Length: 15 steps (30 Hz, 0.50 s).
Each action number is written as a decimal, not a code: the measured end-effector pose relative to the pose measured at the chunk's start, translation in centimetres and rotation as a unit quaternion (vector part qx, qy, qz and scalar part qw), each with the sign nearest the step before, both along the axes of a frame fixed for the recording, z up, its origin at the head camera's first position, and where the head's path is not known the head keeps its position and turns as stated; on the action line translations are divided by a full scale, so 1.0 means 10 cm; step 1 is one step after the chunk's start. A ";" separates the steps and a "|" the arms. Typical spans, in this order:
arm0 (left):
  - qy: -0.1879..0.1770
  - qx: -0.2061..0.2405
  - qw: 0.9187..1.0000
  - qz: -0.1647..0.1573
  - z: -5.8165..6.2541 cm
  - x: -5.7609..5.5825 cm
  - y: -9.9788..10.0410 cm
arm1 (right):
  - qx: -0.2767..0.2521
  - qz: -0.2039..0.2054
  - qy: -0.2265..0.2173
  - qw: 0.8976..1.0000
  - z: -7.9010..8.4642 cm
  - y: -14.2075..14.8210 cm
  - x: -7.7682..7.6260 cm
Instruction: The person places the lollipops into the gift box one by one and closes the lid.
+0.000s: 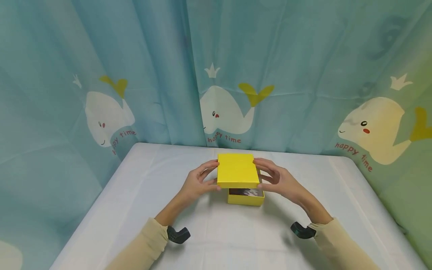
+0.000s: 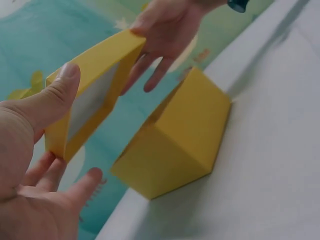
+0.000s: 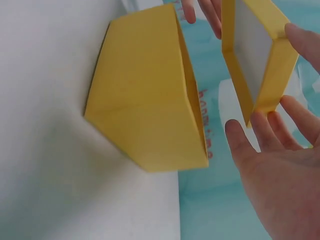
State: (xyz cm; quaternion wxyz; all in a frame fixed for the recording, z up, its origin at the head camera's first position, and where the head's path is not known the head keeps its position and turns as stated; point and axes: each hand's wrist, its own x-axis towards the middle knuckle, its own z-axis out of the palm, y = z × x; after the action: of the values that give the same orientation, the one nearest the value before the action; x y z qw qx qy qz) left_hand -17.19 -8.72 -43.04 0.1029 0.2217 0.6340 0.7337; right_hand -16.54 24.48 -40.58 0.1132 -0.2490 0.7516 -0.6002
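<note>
A yellow box lid (image 1: 237, 168) is held level above a yellow box (image 1: 245, 200) on the table. My left hand (image 1: 200, 179) grips its left side, thumb on the near corner and fingers farther back. At the opposite side my right hand (image 1: 279, 178) pinches it the same way. Both wrist views show a gap between the lid (image 2: 95, 75) and the box (image 3: 145, 90), with the lid's pale inside facing the box. In the head view something dark and something whitish show inside the box, mostly hidden by the lid; I cannot tell what they are.
A white-covered table (image 1: 141, 210) lies under the box. Blue-green curtains (image 1: 162, 75) printed with whales hang behind and along the sides. Dark curved pieces (image 1: 179, 235) stick out at both wrists, beside the beige sleeves (image 1: 143, 243).
</note>
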 end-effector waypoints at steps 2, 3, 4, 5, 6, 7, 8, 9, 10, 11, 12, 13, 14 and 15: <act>0.001 0.001 1.000 -0.009 -0.02 0.00 0.05 | 0.005 -0.002 0.001 1.000 -0.01 0.05 0.02; 0.005 -0.001 1.000 -0.012 -0.04 0.01 0.07 | 0.008 -0.002 0.003 1.000 -0.02 0.08 0.03; 0.007 -0.006 1.000 -0.014 -0.05 0.00 0.09 | 0.012 -0.002 0.008 1.000 -0.03 0.10 0.04; 0.012 -0.012 1.000 -0.016 -0.07 0.00 0.11 | 0.015 -0.002 0.012 1.000 -0.04 0.12 0.06; 0.017 -0.018 1.000 -0.018 -0.08 0.00 0.12 | 0.018 -0.003 0.016 1.000 -0.05 0.14 0.07; 0.022 -0.025 0.999 -0.020 -0.09 0.00 0.14 | 0.022 -0.005 0.020 1.000 -0.07 0.16 0.08; 0.026 -0.027 0.999 -0.023 -0.11 0.00 0.15 | 0.025 -0.006 0.024 0.999 -0.08 0.17 0.08; 0.029 -0.030 0.999 -0.025 -0.12 0.00 0.16 | 0.030 -0.008 0.028 0.999 -0.10 0.19 0.09; 0.031 -0.031 0.999 -0.028 -0.13 -0.01 0.17 | 0.035 -0.009 0.032 0.999 -0.12 0.20 0.10; 0.032 -0.032 0.999 -0.029 -0.15 -0.01 0.18 | 0.039 -0.011 0.033 0.999 -0.14 0.21 0.10; 0.034 -0.033 0.998 -0.030 -0.16 -0.02 0.19 | 0.041 -0.013 0.033 0.999 -0.15 0.22 0.10; 0.036 -0.033 0.998 -0.032 -0.18 -0.03 0.20 | 0.043 -0.014 0.034 0.998 -0.17 0.23 0.11; 0.037 -0.035 0.998 -0.032 -0.19 -0.03 0.22 | 0.045 -0.016 0.034 0.998 -0.18 0.24 0.11; 0.038 -0.037 0.998 -0.032 -0.21 -0.04 0.23 | 0.046 -0.017 0.033 0.998 -0.19 0.24 0.11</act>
State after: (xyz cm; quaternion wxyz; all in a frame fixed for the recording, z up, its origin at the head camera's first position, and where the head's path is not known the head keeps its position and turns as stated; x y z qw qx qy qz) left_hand -17.60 -6.44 -45.10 0.1101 0.2655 0.6569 0.6971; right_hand -15.42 26.91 -42.49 0.0891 -0.2501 0.7859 -0.5584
